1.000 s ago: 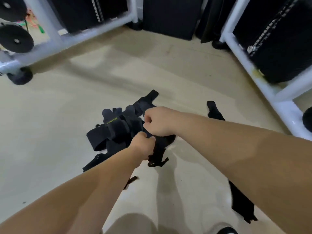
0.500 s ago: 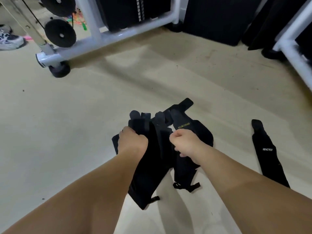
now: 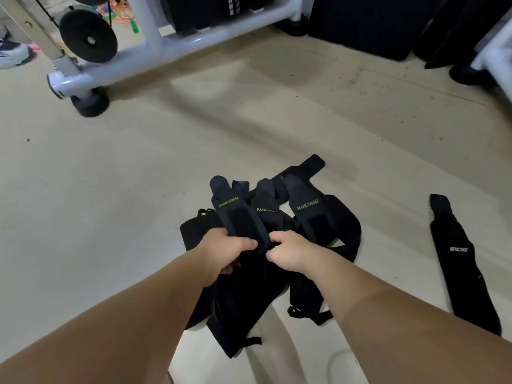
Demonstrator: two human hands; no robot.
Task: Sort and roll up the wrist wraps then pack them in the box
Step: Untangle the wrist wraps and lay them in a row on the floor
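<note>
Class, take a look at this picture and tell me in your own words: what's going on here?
A person is sorting black wrist wraps over a beige floor. The left hand and the right hand both grip a bunch of wraps marked XUEYING. One separate wrap lies flat on the floor to the right. None looks rolled yet, and no box is in view.

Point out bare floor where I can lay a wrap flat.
Widest: left of the wrap pile, up to the machine frame. Narrower: the strip between the pile and the lone wrap. Crowded: the pile itself, wraps overlapping.
</note>
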